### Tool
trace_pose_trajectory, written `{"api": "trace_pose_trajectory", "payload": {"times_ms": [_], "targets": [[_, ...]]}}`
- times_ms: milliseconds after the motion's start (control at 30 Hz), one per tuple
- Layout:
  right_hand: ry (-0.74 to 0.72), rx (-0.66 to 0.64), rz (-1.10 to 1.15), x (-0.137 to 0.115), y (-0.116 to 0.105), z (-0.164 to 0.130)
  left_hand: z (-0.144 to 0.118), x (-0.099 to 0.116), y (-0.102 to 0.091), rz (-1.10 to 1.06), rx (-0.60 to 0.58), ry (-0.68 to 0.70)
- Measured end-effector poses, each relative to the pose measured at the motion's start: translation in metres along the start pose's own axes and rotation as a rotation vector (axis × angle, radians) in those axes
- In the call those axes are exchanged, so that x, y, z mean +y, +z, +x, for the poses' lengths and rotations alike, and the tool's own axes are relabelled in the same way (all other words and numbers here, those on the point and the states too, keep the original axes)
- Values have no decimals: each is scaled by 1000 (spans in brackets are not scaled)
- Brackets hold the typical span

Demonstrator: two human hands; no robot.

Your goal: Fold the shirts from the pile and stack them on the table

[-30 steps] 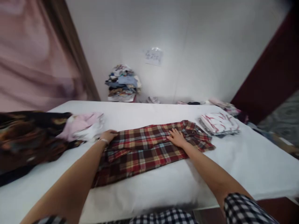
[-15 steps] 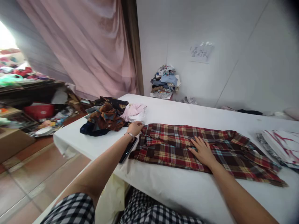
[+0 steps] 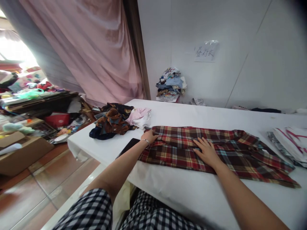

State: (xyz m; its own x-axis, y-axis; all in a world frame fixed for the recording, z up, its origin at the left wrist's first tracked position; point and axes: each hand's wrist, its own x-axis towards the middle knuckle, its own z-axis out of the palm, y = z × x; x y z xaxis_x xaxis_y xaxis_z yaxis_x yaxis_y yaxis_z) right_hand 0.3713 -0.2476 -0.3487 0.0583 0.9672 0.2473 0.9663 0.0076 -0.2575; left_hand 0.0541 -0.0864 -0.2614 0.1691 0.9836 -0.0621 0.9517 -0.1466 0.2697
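Just behind the left hand [image 3: 150, 136] is a thin bracelet [image 3: 145, 141], light and a bit shiny. Farther up from that hand comes a loose sleeve [image 3: 87, 209] with little black and white squares. The forearm [image 3: 122, 167] in between is bare. Closer to the body than that hand is more cloth [image 3: 155, 218] with the same checks and soft folds. Behind the right hand [image 3: 206, 152], the arm [image 3: 247, 191] is bare as far as it shows.

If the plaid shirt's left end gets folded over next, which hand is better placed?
Probably the left hand: it is at that end of the shirt, while the right hand lies spread on its middle.
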Motion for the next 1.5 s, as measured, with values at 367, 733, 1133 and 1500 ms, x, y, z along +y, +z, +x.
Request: {"api": "trace_pose_trajectory", "payload": {"times_ms": [367, 733, 1133, 1500], "targets": [[-155, 185, 82, -6, -13, 1, -30, 14, 14, -58, 79, 371], [-42, 215, 178, -8, -18, 10, -30, 38, 18, -45, 158, 581], [-68, 333, 147, -21, -24, 3, -33, 73, 26, -90, 131, 647], [30, 250, -47, -43, -23, 12, -23, 73, 25, -251, 130, 630]]}}
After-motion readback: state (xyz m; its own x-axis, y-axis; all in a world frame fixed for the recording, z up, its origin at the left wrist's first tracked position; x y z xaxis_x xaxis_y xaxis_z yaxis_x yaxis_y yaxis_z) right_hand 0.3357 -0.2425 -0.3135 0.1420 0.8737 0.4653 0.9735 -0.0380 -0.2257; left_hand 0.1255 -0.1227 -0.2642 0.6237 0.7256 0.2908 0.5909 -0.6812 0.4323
